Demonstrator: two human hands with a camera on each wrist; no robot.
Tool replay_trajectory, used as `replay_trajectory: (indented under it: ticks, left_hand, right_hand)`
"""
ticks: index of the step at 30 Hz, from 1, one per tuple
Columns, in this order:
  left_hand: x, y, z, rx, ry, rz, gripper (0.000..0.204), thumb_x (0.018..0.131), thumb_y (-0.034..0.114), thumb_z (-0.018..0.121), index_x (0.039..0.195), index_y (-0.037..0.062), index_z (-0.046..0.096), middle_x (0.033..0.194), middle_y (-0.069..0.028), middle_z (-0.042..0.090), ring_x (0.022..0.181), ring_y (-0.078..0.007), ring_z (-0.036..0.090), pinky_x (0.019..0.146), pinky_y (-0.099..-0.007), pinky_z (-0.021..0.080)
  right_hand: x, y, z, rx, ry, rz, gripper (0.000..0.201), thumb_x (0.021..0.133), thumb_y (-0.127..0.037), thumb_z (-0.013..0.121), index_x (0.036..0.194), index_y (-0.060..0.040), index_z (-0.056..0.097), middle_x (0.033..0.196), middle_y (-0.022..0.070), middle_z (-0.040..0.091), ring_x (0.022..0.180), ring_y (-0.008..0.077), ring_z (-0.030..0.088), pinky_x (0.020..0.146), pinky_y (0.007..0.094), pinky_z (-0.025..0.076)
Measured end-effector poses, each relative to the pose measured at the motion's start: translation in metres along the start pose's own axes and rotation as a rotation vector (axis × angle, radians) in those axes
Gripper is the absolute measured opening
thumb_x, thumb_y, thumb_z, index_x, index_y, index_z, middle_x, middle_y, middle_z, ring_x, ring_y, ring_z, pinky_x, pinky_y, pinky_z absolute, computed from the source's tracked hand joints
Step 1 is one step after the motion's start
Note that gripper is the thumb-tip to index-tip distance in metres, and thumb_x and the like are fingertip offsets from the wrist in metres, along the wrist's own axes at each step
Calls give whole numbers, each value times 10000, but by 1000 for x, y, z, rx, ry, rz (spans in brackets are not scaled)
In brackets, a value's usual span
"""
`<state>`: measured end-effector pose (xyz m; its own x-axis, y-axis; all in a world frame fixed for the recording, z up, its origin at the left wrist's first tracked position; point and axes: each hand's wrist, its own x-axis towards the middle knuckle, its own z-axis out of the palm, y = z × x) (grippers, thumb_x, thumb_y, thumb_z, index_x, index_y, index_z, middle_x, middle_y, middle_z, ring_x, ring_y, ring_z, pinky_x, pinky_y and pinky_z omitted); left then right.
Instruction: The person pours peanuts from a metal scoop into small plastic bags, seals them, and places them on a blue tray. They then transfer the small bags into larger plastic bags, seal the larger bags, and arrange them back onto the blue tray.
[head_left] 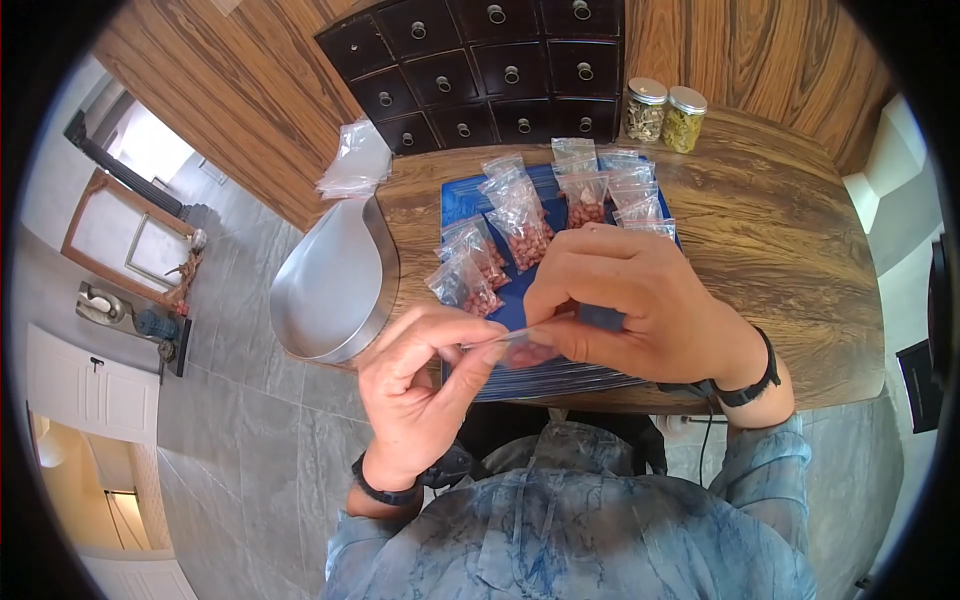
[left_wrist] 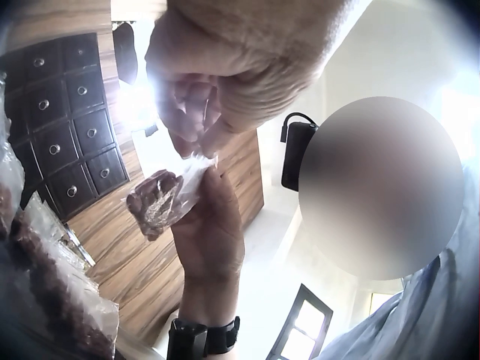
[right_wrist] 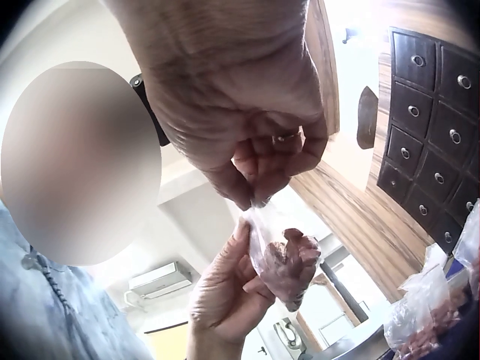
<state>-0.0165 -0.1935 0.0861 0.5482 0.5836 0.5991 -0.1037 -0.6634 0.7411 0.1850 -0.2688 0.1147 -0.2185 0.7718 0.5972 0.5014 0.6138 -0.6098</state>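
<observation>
Baggie (head_left: 522, 352) w/ reddish bits (right_wrist: 296, 262) — my L grip (head_left: 410, 395) & R grip (head_left: 655, 300) both pinch its top end, above bench (head_left: 780, 230) nr its near edge; more bags (head_left: 525, 237) beyond.

The small, clear, kinda wrinkly plastic bag (right_wrist: 271, 259) was up in midair over the brown wood-grain desk (head_left: 765, 230), pinched along its top edge. Reddish-pink nut-like bits (left_wrist: 154, 204) sat clumped in the bottom end, bulging it out. Couldn't tell if it was sealed.
</observation>
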Motion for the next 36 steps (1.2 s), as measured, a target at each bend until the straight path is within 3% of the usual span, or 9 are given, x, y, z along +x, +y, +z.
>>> replay_trajectory:
  ticks: [23,29,36]
  left_hand:
    - [-2,4,5,-65,7,-154,126,772,-38,710,888,-7,672,837,-58,638,640,-76,519,543,-189,384]
    - [-2,3,8,-152,46,-247,132,789,-43,695,915,-22,663,877,-55,627,670,-74,526,551,-192,404]
    - [0,2,8,-29,-8,-175,109,803,-43,682,907,-15,659,852,-61,614,681,-79,562,561,-190,424]
  right_hand:
    - [1,4,5,-56,32,-58,116,771,-60,661,834,-50,564,793,73,570,723,263,576,607,334,457]
    - [0,7,6,-10,72,5,130,774,-88,676,820,-57,559,777,59,563,693,250,572,582,325,446]
    - [0,5,2,-39,-16,39,150,768,-109,692,814,-57,559,767,53,555,652,215,567,558,304,441]
